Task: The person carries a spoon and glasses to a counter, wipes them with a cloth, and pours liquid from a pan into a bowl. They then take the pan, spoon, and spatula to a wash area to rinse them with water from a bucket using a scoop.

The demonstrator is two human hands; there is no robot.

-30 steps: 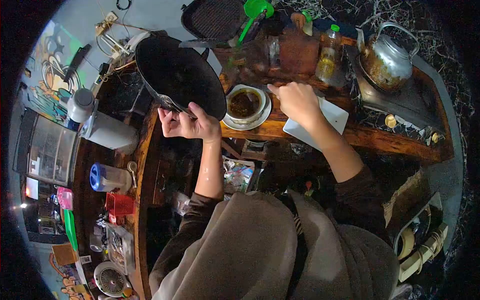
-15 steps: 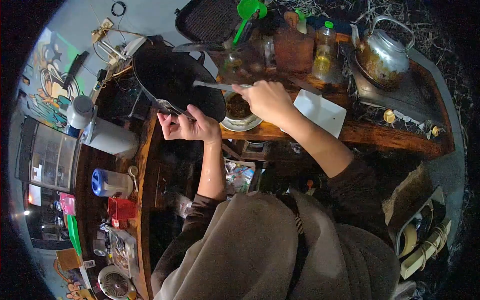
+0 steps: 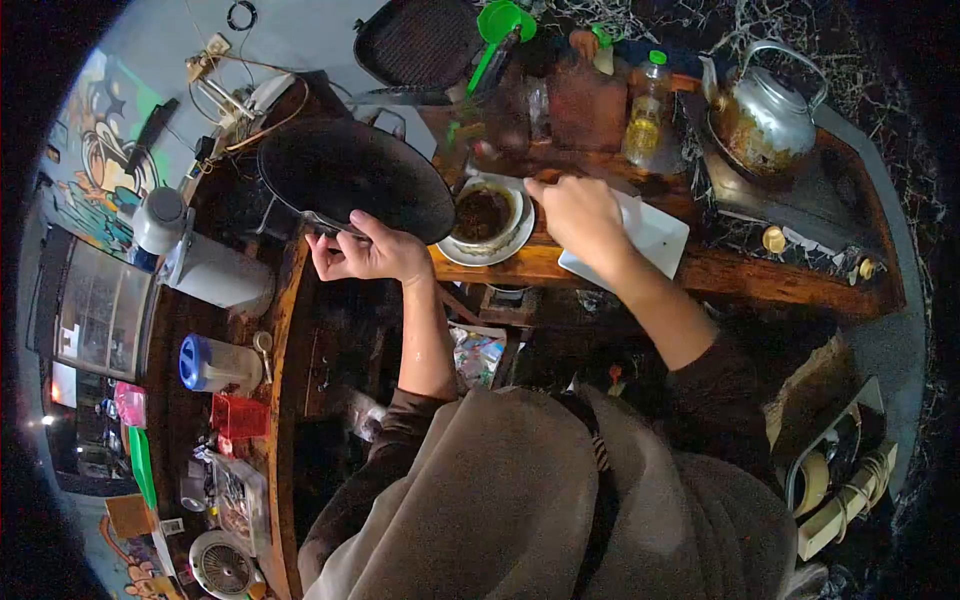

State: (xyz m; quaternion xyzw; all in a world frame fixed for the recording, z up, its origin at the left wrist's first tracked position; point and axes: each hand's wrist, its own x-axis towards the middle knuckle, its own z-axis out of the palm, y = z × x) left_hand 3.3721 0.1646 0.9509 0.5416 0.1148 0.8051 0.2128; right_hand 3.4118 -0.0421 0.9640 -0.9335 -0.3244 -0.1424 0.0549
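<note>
My left hand (image 3: 375, 255) is closed on the near rim of a black wok (image 3: 350, 175), its thumb over the edge. The wok is tipped toward the right, its lower edge beside a bowl (image 3: 522, 225) that stands on a patterned saucer (image 3: 465, 258). Dark brown food (image 3: 484, 214) fills part of the bowl. My right hand (image 3: 580, 215), just right of the bowl, is closed round a long grey metal utensil (image 3: 505, 183), which reaches left over the bowl's far rim. Its tip is blurred, so I cannot tell its kind.
A white rectangular tray (image 3: 655, 235) lies under and beside my right forearm. Behind it stand a cutting board (image 3: 585, 105), an oil bottle (image 3: 650, 110) with a green cap and a metal kettle (image 3: 770, 110). A lidded jug (image 3: 220, 364) is at the left.
My right hand has moved right and slightly down, drawing the utensil out of the wok to above the bowl. My left hand still holds the wok, which has turned a little.
</note>
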